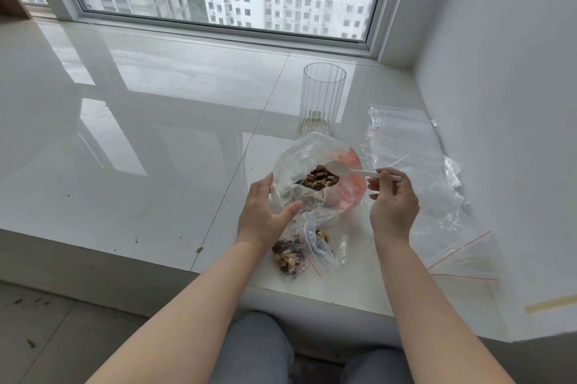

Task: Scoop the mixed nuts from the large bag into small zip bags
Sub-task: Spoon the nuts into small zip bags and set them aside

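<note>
Centre frame, a large clear plastic bag of mixed nuts (318, 179) sits open on a glossy white sill. Left hand (265, 211), fingers apart, touches its soft, slippery rim. Right hand (392, 199) pinches a light white plastic spoon (349, 170) w/ bowl over the nuts. Best held by handle end.
</note>
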